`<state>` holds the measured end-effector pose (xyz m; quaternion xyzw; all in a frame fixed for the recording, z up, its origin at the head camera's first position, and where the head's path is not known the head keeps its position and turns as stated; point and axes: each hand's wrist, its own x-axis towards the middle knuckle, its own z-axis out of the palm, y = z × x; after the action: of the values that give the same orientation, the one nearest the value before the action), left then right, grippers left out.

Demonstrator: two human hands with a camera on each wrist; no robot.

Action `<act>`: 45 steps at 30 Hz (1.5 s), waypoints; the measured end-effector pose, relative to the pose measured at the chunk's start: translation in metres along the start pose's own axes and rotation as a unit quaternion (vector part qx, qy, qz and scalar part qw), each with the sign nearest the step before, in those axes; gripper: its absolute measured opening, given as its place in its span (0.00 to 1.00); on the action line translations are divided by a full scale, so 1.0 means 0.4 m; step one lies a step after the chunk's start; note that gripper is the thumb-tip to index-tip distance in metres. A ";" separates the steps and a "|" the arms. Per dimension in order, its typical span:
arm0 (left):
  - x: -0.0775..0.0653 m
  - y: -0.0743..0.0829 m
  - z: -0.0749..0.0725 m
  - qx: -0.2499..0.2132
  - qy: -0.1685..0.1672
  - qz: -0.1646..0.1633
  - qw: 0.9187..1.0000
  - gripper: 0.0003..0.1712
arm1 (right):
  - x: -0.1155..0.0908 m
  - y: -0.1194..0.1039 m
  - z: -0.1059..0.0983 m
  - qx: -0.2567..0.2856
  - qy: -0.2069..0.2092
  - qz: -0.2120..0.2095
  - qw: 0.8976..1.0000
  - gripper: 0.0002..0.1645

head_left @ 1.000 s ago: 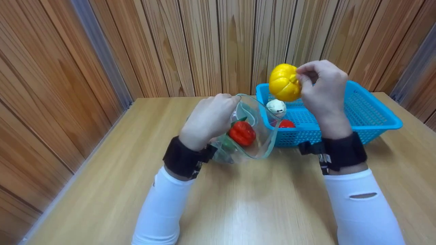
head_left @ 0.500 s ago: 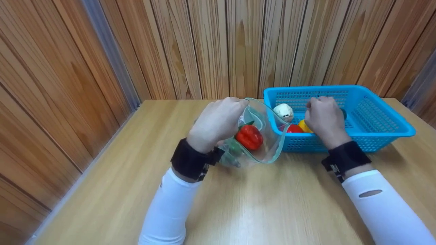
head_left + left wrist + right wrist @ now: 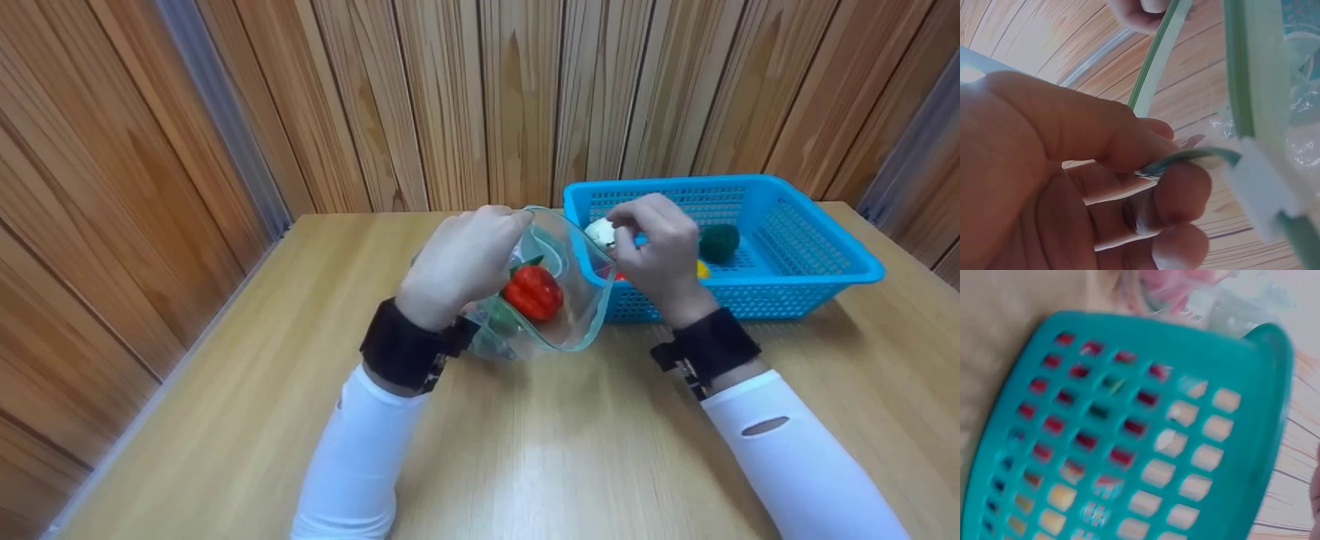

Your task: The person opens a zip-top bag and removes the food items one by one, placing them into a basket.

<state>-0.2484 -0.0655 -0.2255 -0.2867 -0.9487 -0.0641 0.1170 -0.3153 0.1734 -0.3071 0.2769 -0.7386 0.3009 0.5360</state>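
My left hand (image 3: 465, 262) pinches the green-edged rim of a clear zip bag (image 3: 592, 319) and holds its mouth apart. Close up in the left wrist view, a white slider (image 3: 1266, 188) sits on the bag's green strip. Inside the bag lies a red bell pepper (image 3: 534, 293), with green shapes beneath it. Over the left end of a blue basket (image 3: 795, 289), my right hand (image 3: 660, 247) has bent fingers and thumb apart, nothing visible between them. A white roundish thing (image 3: 599, 231) is by its fingertips, partly covered. Little shows of the yellow pumpkin-like vegetable (image 3: 703, 269) behind that hand.
A dark green round vegetable (image 3: 719, 244) lies in the basket's middle. Something red (image 3: 619, 277) shows at its front left, beside the bag's rim. A wood-panelled wall (image 3: 450, 105) rises behind the wooden table (image 3: 525, 450).
My right hand has put the yellow vegetable down into the basket and let go. It has since come up and left, over the white thing. My left hand still holds the bag.
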 end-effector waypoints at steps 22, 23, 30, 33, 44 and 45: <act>0.019 0.001 -0.009 0.021 -0.005 0.002 1.000 0.31 | 0.004 0.042 0.020 -0.078 -0.080 0.004 0.994 0.12; 0.019 0.001 -0.009 0.022 -0.004 0.003 1.000 0.31 | 0.006 0.037 0.021 -0.071 -0.062 -0.011 0.996 0.13; 0.018 0.000 0.000 0.017 0.013 0.013 1.000 0.32 | 0.007 -0.068 0.050 0.040 -0.042 -0.189 0.980 0.07; 0.020 0.005 0.001 0.022 0.020 0.025 0.999 0.31 | -0.009 -0.119 0.069 0.031 -0.271 -0.115 0.955 0.10; 0.018 0.021 -0.003 0.016 -0.007 0.083 0.996 0.28 | -0.098 -0.102 0.119 -0.132 -0.482 -0.078 0.863 0.50; 0.018 0.021 -0.003 0.017 -0.008 0.085 0.996 0.28 | -0.101 -0.102 0.120 -0.159 -0.476 -0.098 0.859 0.50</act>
<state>-0.2493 -0.0550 -0.2222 -0.3644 -0.9228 -0.0355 0.1198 -0.3043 0.1142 -0.3517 0.3679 -0.9108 -0.0432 0.1823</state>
